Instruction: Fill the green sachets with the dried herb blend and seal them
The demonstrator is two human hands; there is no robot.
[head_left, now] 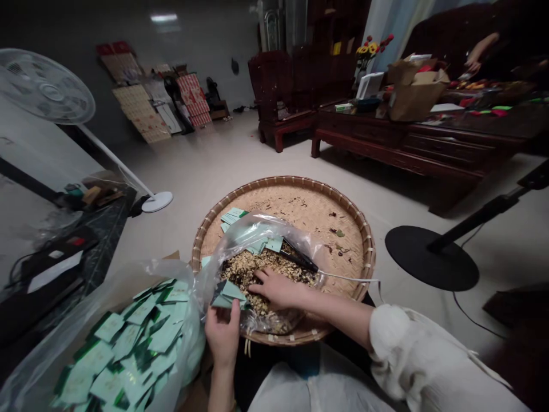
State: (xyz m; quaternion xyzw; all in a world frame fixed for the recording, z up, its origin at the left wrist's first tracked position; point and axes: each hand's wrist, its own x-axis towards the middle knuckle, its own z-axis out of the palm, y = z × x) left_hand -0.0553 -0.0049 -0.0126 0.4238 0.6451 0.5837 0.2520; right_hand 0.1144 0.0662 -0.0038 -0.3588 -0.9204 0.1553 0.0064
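Note:
My left hand (223,329) is closed on a small pale-green packet (231,290) at the near left of a clear plastic bag (214,252). Loose dried tan-and-dark mix (240,266) fills the bag, which lies in a round woven bamboo tray (347,212). My right hand (274,289) reaches into this mix with its fingers curled down, the tips partly buried. Beyond that hand, a black tong-like tool (300,257) with a white cord rests on the mix. More pale-green packets (257,245) lie behind the mix.
A large clear bag of green packets (132,337) stands at the near left. A white fan (51,91) is far left; a round black stand base (431,257) is right. The dark wooden table (412,143) holds a cardboard box (416,91), near another person's hand (474,63).

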